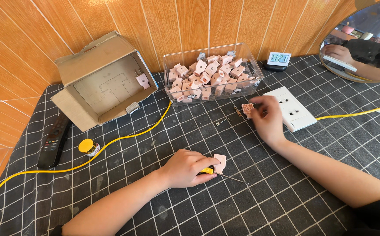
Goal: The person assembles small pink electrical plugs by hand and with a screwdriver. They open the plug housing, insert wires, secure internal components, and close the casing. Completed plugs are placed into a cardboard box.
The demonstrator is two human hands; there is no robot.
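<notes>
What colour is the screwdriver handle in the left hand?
Yellow screwdriver handle, gripped by the left hand; head view.

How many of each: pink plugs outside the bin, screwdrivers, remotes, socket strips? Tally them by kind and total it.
Pink plugs: 3 (one in the box, one at the left hand, one in the right hand)
Screwdriver: 1
Remote: 1
Socket strip: 1
Total: 6

Single head-worn view, looking steeply down, close over gridded tabletop, facing wood-panelled wall
</notes>
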